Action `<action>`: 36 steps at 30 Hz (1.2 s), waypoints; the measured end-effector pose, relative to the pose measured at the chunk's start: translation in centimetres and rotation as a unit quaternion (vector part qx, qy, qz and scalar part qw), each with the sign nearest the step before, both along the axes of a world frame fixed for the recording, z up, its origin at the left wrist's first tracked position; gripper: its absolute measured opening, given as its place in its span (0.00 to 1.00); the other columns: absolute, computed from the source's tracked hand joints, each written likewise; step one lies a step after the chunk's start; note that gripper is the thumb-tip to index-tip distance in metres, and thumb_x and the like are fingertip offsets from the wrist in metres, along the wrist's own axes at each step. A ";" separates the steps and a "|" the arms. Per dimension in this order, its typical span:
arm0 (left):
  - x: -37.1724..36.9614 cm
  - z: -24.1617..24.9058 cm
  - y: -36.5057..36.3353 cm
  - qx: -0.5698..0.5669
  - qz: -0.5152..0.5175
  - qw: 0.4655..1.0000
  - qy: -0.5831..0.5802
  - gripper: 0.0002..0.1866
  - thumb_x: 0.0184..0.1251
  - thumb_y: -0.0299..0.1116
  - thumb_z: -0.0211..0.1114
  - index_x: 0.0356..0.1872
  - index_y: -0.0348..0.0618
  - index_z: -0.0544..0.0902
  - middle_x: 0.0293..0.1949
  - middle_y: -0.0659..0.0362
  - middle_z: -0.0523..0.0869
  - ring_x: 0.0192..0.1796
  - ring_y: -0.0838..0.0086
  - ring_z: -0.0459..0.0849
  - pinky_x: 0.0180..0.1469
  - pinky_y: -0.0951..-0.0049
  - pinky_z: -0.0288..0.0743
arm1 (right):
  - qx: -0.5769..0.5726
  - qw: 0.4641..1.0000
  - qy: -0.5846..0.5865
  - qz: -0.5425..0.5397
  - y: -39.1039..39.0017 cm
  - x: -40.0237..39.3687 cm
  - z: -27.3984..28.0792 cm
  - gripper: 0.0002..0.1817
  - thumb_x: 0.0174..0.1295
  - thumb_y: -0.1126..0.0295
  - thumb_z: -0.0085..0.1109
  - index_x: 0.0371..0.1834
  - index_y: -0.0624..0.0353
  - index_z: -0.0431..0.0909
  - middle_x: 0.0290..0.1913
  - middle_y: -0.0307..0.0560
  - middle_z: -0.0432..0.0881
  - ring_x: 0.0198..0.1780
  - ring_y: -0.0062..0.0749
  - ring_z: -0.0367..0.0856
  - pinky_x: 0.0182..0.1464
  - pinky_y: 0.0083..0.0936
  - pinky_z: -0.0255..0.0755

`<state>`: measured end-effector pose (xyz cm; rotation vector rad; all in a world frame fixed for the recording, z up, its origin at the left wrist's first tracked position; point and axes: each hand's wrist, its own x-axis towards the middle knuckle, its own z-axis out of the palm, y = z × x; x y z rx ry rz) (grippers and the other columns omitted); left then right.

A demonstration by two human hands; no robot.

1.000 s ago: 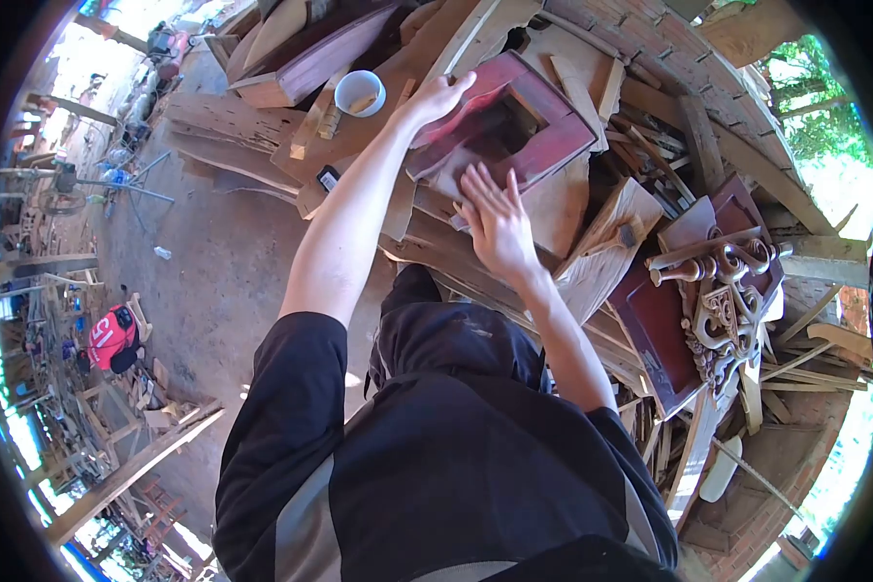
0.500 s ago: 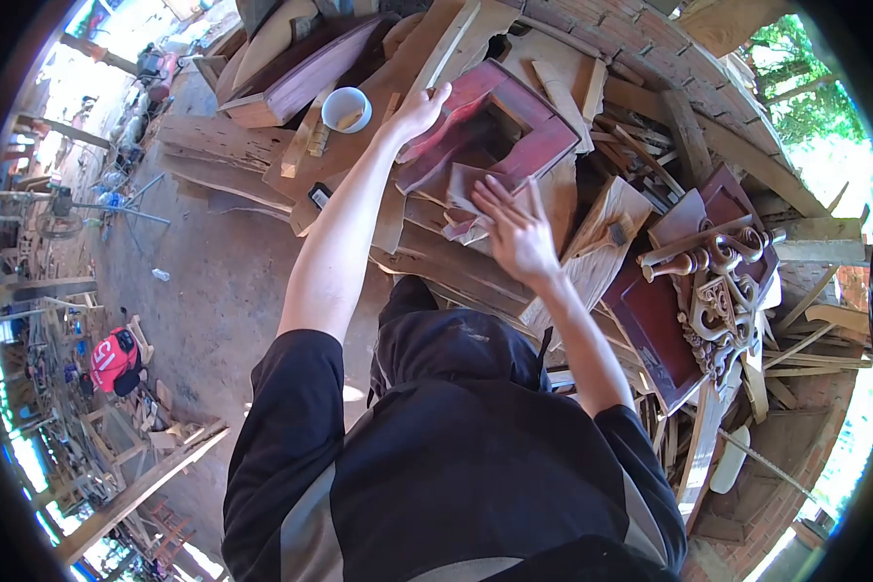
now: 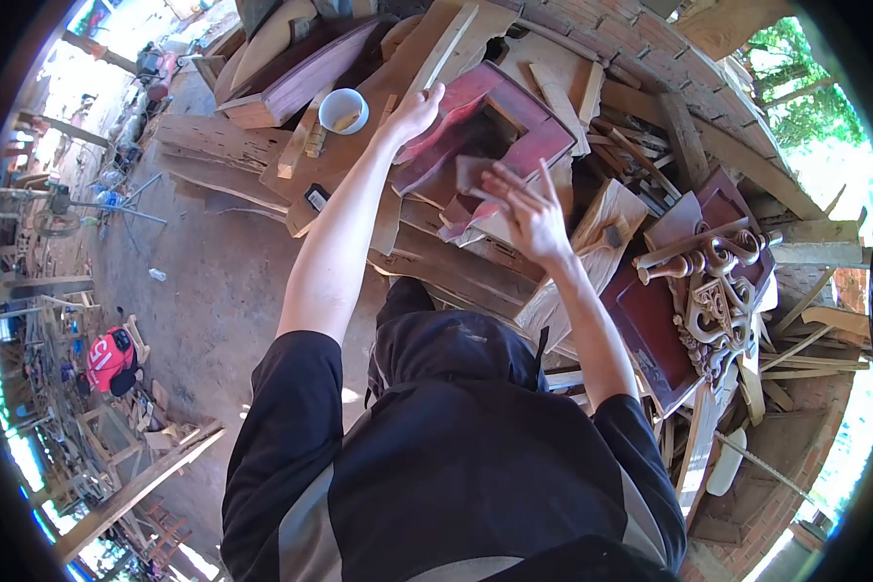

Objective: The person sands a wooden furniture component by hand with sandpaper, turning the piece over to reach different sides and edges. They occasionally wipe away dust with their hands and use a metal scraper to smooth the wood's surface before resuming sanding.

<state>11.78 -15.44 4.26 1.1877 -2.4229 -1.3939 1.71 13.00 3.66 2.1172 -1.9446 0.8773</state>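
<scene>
A reddish wooden frame (image 3: pixel 538 145) with a rectangular opening lies tilted on boards in front of me. My left hand (image 3: pixel 417 112) grips its upper left edge, fingers wrapped round the wood. At the frame's lower side is my right hand (image 3: pixel 526 209), blurred, with its fingers partly spread. A small brownish sheet (image 3: pixel 472 175) sits at the fingertips of that hand, and its hold on the sheet is unclear. Left of my left hand stands a white cup (image 3: pixel 343 112) with something tan inside. A small black object (image 3: pixel 316 197) rests near my left forearm.
Carved wooden pieces (image 3: pixel 723 301) lie on a dark red panel (image 3: pixel 650 330) at the right. A brush (image 3: pixel 613 235) sits on a wood block. Stacked boards (image 3: pixel 213 145) stretch left. A brick wall (image 3: pixel 650 48) runs behind. A red item (image 3: pixel 110 361) is on the floor.
My right hand has shifted slightly, its fingers lifted and blurred, and the brownish sheet has moved a little up and right. My left hand still holds the frame.
</scene>
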 end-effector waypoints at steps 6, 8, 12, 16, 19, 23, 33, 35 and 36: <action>-0.2 -3.0 -1.5 -0.153 0.145 0.976 0.061 0.35 0.81 0.61 0.46 0.54 0.33 0.83 0.44 0.37 0.89 0.54 0.43 0.87 0.58 0.52 0.77 | -0.076 0.933 -0.085 -0.341 -3.5 -2.8 -2.0 0.14 0.73 0.71 0.56 0.58 0.58 0.84 0.60 0.52 0.85 0.64 0.43 0.82 0.81 0.56 0.47; 1.2 -1.6 0.2 -0.043 0.259 0.935 0.240 0.30 0.80 0.56 0.50 0.50 0.35 0.84 0.38 0.40 0.90 0.47 0.47 0.90 0.51 0.52 0.79 | -0.081 0.974 0.005 -0.213 -3.4 -1.7 -1.6 0.15 0.73 0.70 0.57 0.59 0.59 0.83 0.59 0.52 0.86 0.64 0.45 0.82 0.81 0.57 0.48; 4.7 -2.1 4.8 -0.138 0.278 0.920 0.240 0.26 0.73 0.57 0.61 0.48 0.42 0.86 0.40 0.51 0.92 0.46 0.56 0.91 0.50 0.56 0.81 | 0.061 0.934 -0.235 -0.260 -3.6 -2.3 3.8 0.15 0.76 0.70 0.54 0.61 0.60 0.81 0.53 0.57 0.87 0.59 0.49 0.85 0.71 0.46 0.70; 6.8 -2.2 9.0 -0.303 0.237 0.908 0.165 0.30 0.58 0.55 0.77 0.56 0.46 0.84 0.44 0.53 0.92 0.50 0.56 0.90 0.51 0.57 0.81 | -0.093 0.943 -0.195 -0.254 -9.9 -5.3 4.7 0.18 0.78 0.68 0.48 0.65 0.60 0.77 0.63 0.60 0.81 0.63 0.57 0.81 0.65 0.45 0.74; 7.5 -3.2 8.5 -0.245 0.234 0.924 0.179 0.33 0.53 0.53 0.81 0.57 0.48 0.83 0.45 0.53 0.91 0.50 0.54 0.89 0.52 0.57 0.81 | -0.046 0.967 -0.120 -0.219 -16.2 -5.6 0.8 0.19 0.75 0.68 0.50 0.65 0.63 0.75 0.65 0.61 0.79 0.67 0.58 0.76 0.72 0.46 0.68; 8.2 -3.2 7.3 -0.183 0.223 0.949 0.129 0.33 0.51 0.51 0.82 0.57 0.49 0.84 0.44 0.53 0.91 0.50 0.55 0.89 0.51 0.58 0.81 | -0.040 0.999 -0.001 0.034 -16.5 -1.8 -0.3 0.20 0.72 0.70 0.50 0.64 0.63 0.77 0.66 0.61 0.79 0.70 0.59 0.73 0.73 0.46 0.65; 8.6 -3.5 7.6 -0.135 0.214 0.959 0.129 0.32 0.49 0.51 0.84 0.54 0.50 0.84 0.38 0.58 0.90 0.37 0.67 0.88 0.42 0.65 0.80 | 0.115 0.988 -0.097 0.032 -14.8 -3.3 1.2 0.21 0.74 0.70 0.51 0.67 0.67 0.75 0.73 0.60 0.73 0.75 0.54 0.68 0.77 0.43 0.61; 8.6 -3.2 7.3 -0.130 0.207 0.960 0.135 0.32 0.49 0.51 0.84 0.54 0.51 0.84 0.37 0.58 0.90 0.36 0.68 0.87 0.41 0.66 0.80 | 0.108 0.968 -0.142 -0.175 -16.6 -7.0 -0.9 0.22 0.75 0.69 0.51 0.68 0.66 0.74 0.74 0.60 0.72 0.77 0.54 0.66 0.79 0.42 0.59; 8.7 -3.3 7.5 -0.138 0.204 0.958 0.147 0.32 0.49 0.52 0.84 0.54 0.52 0.84 0.36 0.59 0.90 0.34 0.68 0.87 0.40 0.66 0.80 | 0.110 0.968 -0.142 -0.176 -16.2 -6.2 -1.0 0.22 0.75 0.69 0.51 0.68 0.66 0.74 0.74 0.60 0.72 0.77 0.54 0.66 0.79 0.42 0.59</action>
